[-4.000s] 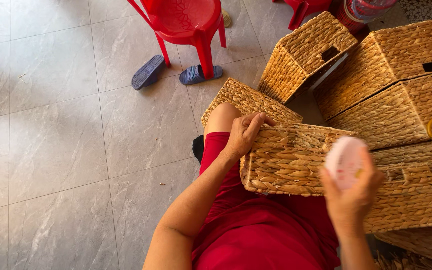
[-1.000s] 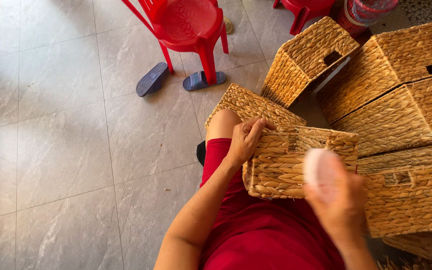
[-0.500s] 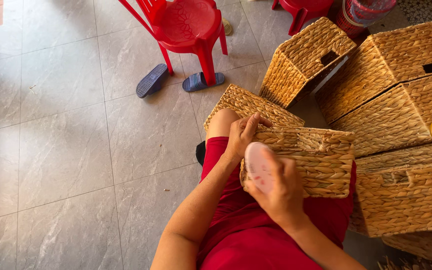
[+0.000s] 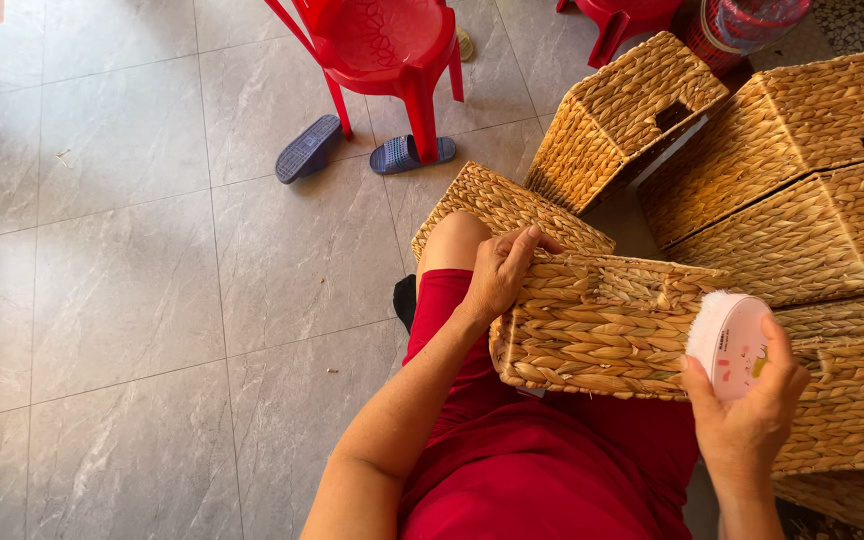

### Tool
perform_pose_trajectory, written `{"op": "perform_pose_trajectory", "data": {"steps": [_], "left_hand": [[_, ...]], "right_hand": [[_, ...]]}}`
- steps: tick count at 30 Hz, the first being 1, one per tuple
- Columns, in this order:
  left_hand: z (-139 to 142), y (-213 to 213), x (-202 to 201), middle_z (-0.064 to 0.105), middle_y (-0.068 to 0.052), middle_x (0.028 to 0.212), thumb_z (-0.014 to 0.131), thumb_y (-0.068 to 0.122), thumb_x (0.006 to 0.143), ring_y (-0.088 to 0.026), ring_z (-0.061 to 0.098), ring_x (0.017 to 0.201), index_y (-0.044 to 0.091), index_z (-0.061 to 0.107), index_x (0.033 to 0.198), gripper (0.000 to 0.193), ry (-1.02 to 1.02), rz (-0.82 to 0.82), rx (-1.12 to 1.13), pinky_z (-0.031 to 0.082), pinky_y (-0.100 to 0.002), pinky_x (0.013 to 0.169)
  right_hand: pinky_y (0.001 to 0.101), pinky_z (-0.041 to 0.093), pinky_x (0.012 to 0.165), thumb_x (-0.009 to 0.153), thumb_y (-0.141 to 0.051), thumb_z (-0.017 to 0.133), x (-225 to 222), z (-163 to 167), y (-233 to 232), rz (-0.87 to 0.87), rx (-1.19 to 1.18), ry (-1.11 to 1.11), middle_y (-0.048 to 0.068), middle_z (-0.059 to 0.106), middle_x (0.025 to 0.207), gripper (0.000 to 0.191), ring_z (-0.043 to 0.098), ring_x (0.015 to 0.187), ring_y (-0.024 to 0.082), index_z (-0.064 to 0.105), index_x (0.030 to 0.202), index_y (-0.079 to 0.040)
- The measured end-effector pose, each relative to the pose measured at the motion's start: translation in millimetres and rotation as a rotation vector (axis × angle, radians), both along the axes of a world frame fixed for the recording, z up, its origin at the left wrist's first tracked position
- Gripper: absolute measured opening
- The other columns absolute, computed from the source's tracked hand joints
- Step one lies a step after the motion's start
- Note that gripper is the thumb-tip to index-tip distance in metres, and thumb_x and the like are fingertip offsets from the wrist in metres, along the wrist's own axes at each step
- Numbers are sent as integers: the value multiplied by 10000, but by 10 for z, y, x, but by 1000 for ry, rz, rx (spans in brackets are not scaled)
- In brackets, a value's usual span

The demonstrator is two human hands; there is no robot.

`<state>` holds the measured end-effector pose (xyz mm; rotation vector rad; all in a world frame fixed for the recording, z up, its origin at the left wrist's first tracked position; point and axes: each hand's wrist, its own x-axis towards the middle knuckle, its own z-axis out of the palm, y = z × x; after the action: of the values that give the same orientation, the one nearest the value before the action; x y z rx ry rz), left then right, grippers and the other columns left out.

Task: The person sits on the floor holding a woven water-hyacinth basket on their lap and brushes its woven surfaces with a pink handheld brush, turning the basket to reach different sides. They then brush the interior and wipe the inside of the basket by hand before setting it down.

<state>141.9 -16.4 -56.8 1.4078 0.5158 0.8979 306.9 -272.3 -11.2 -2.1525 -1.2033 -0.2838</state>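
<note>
Woven basket lies on its side across the person's lap, over red cloth. Left hand curls over its far left corner, gripping the rim. Right hand closes around a pale oval brush, bristles touching the basket's right end. More woven baskets stacked far right; red plastic chair far left.

The left hand reaches forward on an extended bare forearm, fingers curled in a loose grip over an edge. The right hand is raised, wrist bent, its fingers and thumb wrapped in a firm grip.
</note>
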Motion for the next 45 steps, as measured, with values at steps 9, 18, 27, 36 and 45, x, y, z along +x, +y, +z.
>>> {"op": "perform_pose_trajectory", "data": {"steps": [9,18,27,36,45], "left_hand": [[-113,52,-3,591,-61,701,454,341,1114,-103,526,663,-22,771,997,495,58,8,-80,457,-279,630],[-70,42,-37,625,-50,740,444,354,1120,-84,568,712,-5,766,991,499,71,12,22,503,-271,698],[-74,17,6,684,-24,780,440,350,1099,-85,615,736,-22,740,973,494,-22,12,-2,527,-266,715],[-136,62,-26,624,7,678,493,355,1088,-63,467,604,-2,772,967,469,36,35,-102,385,-263,555],[-55,3,-13,537,-52,674,458,350,1106,-102,511,661,-7,775,964,498,108,40,29,470,-287,651]], "right_hand": [[480,485,846,793,-311,822,-1024,71,703,505,47,16,143,560,1138,875,539,998,316,404,1526,-81],[462,510,879,810,-329,838,-422,73,461,298,-38,-83,180,567,1183,876,599,1036,327,395,1542,-141],[463,495,965,884,-326,842,-198,-11,167,26,23,52,226,485,1323,877,539,1214,348,397,1608,-108],[473,499,838,742,-365,841,-1138,89,857,489,44,33,154,557,1113,873,584,976,314,445,1488,-145],[449,500,846,824,-352,870,49,-19,88,-44,-146,-27,219,567,1218,936,597,1072,345,394,1596,-121]]}}
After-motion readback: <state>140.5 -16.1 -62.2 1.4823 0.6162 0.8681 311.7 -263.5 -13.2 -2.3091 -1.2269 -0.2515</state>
